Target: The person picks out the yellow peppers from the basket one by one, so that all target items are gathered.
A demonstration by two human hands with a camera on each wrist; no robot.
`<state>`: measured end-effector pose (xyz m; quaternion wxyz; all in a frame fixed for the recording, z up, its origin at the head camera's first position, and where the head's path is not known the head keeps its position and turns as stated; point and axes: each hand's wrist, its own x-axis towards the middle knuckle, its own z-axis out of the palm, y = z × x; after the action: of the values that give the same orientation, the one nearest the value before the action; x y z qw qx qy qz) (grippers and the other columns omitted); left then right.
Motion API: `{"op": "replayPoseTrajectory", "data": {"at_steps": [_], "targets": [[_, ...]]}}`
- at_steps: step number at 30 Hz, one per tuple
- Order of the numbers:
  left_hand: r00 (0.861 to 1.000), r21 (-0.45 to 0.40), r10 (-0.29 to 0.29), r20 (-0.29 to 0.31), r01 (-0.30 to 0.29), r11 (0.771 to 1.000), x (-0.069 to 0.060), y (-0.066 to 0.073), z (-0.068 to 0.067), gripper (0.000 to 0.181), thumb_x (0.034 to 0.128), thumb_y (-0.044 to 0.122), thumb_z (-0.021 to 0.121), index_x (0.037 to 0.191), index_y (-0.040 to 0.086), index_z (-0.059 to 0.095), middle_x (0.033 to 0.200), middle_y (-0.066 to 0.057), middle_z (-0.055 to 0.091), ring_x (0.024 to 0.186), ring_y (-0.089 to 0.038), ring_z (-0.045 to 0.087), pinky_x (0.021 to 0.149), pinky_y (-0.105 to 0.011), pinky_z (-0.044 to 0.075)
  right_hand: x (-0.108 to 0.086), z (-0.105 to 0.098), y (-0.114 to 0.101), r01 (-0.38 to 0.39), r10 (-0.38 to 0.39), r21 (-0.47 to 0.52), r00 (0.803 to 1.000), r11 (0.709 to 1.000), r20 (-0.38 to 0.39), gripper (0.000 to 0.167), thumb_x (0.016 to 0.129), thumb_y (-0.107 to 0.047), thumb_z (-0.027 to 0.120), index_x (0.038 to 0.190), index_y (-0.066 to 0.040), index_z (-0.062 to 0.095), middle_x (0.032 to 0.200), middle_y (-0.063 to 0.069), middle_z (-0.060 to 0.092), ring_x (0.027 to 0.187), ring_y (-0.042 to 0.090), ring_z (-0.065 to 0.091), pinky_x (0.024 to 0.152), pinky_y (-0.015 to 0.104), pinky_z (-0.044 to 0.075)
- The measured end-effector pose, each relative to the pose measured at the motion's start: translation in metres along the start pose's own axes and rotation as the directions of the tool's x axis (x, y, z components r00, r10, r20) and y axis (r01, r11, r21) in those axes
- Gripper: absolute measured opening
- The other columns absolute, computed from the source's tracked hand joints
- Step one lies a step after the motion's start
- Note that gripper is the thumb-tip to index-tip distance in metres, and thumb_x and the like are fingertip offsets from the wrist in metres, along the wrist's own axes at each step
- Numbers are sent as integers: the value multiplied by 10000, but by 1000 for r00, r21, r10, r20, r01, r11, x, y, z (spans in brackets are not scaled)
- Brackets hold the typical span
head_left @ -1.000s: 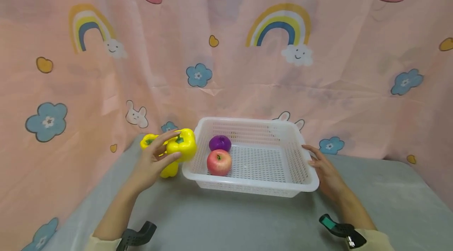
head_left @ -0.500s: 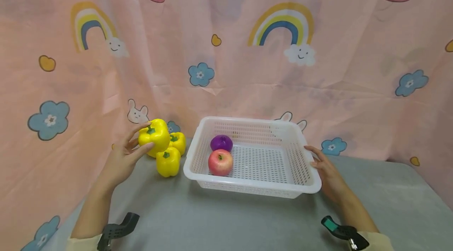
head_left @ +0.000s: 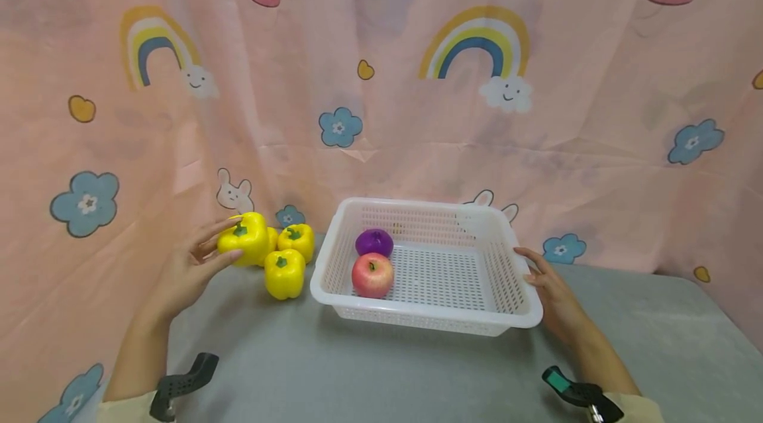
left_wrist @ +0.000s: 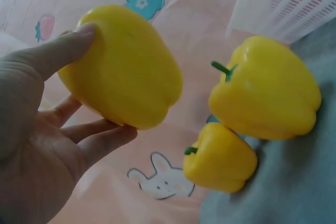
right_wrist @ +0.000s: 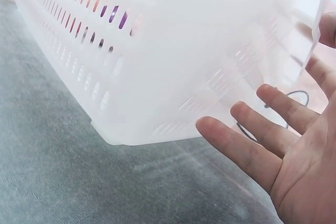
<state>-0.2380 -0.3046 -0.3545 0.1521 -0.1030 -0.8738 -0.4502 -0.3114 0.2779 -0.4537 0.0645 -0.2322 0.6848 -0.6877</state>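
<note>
My left hand (head_left: 187,271) grips a yellow bell pepper (head_left: 246,237) between thumb and fingers, left of the basket. In the left wrist view that bell pepper (left_wrist: 123,69) tilts in the grasp, apart from two others. Beside it in the head view stand yellow bell peppers, one in front (head_left: 284,275), one behind (head_left: 297,241), and another mostly hidden by the held one. My right hand (head_left: 554,297) holds the right rim of a white plastic basket (head_left: 429,318); the right wrist view shows three fingers (right_wrist: 241,153) spread below the rim.
Inside the basket, at its left end, lie a red apple (head_left: 372,275) and a purple round vegetable (head_left: 374,243), possibly an onion. A grey cloth-covered table (head_left: 369,376) lies beneath. A pink printed curtain (head_left: 393,145) hangs close behind the basket.
My left hand has carried the bell pepper leftward from the basket's left rim, past the other peppers, then slightly lower. My right hand stays at the basket's rim.
</note>
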Motion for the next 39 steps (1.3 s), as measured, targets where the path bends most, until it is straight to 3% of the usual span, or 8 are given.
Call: {"op": "replayPoseTrajectory", "data": {"at_steps": [8,11,14,19,23,31,36,39], "targets": [[995,-65,-77,62,81,995,-2,-25,-2,560,986,212,661,1501,98,474,1625,-200,336,1414,-556,394,902,-60,467,-3,1,0,6,-6,-2,1000,1000,2,440,1090,-159,292,1522,-247,289,1430,-168,489,1171,28,616,885,259,590],[991,-72,-119,69,124,990,-3,-35,-4,581,999,242,641,1528,119,435,1636,-189,313,1447,-536,353,1050,-274,510,-3,2,0,-3,3,-14,1000,1000,-7,437,1090,-165,296,1518,-254,289,1423,-170,489,1166,24,617,884,257,592],[985,-44,-158,65,161,986,-4,-44,-7,594,1010,280,621,1542,117,410,1633,-195,320,1483,-501,301,1140,-527,443,-3,2,0,-10,9,-26,1000,1000,-12,427,1088,-166,300,1505,-259,296,1416,-172,492,1159,20,623,885,258,595],[980,-40,-185,73,188,981,-5,-60,-8,604,1015,302,610,1541,88,402,1617,-218,343,1496,-448,264,1168,-557,399,-3,1,1,-8,8,-8,1000,1000,-8,431,1088,-163,301,1509,-257,295,1420,-167,492,1159,29,625,885,267,599],[974,-109,-199,104,210,972,-8,-71,-9,604,1000,261,636,1535,91,413,1633,-232,293,1505,-486,200,1134,-768,239,-2,0,2,-7,7,13,1000,1000,1,438,1091,-159,297,1519,-250,288,1427,-148,490,1162,36,626,886,275,600],[961,-81,-206,183,223,971,-9,-85,-5,617,1003,269,629,1548,113,388,1668,-213,229,1472,-492,255,1097,-691,336,0,0,1,-10,10,15,1000,1000,-2,427,1093,-176,290,1510,-266,291,1438,-150,473,1170,27,619,890,271,600],[954,-70,-210,212,230,971,-11,-90,-1,625,999,304,630,1543,108,393,1661,-189,267,1482,-478,268,1127,-700,317,0,0,-2,0,0,17,1000,1000,5,424,1090,-166,287,1505,-253,292,1441,-142,473,1176,28,617,898,263,596],[955,-46,-205,214,220,975,-14,-92,0,619,1003,314,624,1537,93,403,1641,-191,312,1458,-455,326,1131,-524,413,1,1,-3,0,0,23,1000,1000,15,429,1091,-162,288,1512,-244,286,1438,-139,475,1177,34,613,899,266,591]]}}
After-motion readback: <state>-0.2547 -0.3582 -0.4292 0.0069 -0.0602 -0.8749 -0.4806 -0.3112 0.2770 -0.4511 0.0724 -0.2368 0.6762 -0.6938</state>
